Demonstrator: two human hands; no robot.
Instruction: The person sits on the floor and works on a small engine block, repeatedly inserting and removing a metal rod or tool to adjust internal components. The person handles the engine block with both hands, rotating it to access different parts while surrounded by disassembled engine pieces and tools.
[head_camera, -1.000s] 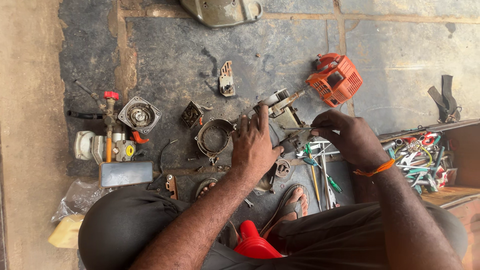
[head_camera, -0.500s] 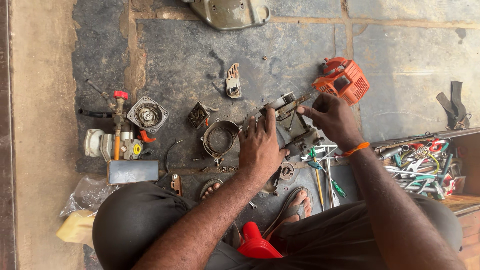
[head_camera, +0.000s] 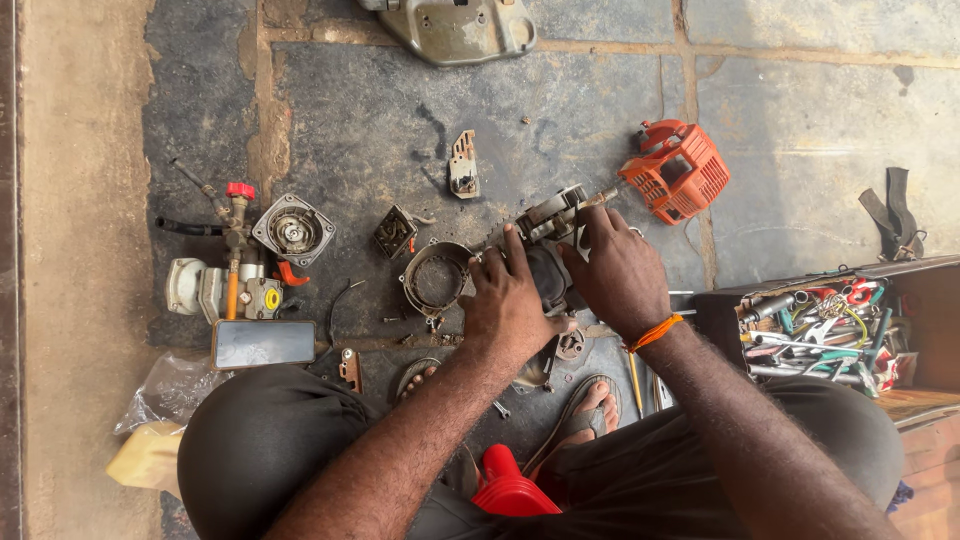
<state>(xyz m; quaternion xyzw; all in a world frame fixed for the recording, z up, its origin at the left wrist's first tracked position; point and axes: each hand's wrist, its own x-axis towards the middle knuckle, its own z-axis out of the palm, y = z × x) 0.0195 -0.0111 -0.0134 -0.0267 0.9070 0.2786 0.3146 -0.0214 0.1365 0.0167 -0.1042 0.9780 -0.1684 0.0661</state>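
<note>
You are sitting over a stone floor (head_camera: 380, 110), both hands gripping a grey engine block (head_camera: 545, 235). Your left hand (head_camera: 510, 300) is pressing its near side; your right hand (head_camera: 620, 275) is covering its right. An orange engine cover (head_camera: 680, 172) is lying just beyond, a tool box (head_camera: 830, 325) sitting to your right.

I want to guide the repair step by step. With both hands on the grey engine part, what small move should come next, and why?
Probably steady the engine part with the left hand before working further: both hands already clasp it, the right hand at its end beside the orange cover.
</note>
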